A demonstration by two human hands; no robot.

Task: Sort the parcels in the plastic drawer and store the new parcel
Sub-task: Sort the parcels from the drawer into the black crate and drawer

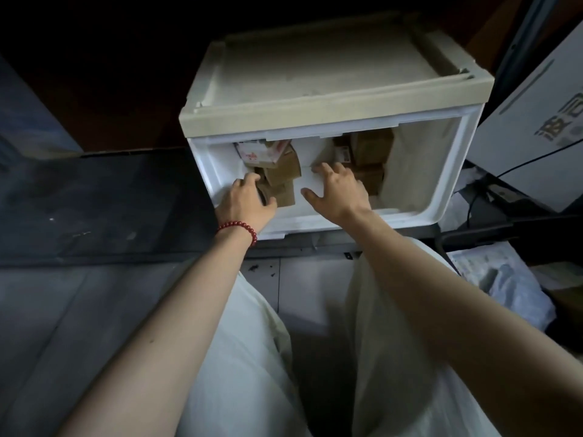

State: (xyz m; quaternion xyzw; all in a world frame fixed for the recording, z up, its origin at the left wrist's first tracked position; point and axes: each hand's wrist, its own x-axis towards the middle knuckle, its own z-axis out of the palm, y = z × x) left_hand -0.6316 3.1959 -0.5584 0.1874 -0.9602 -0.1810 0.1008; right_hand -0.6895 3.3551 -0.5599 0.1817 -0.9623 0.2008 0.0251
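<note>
We logged the left grip curled round a small brown parcel, near left inside the plastic drawer. The right grip lay spread flat on a white parcel. The cardboard probably handles light and stiff; best taken by opposite edges.

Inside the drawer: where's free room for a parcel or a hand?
Free: the gap between the right cardboard stack and the drawer's right wall; the floor strip along the front lip. Crowded: left, where the left hand grips a brown parcel among piled boxes; centre, where the right hand lies flat on the white parcel.
</note>
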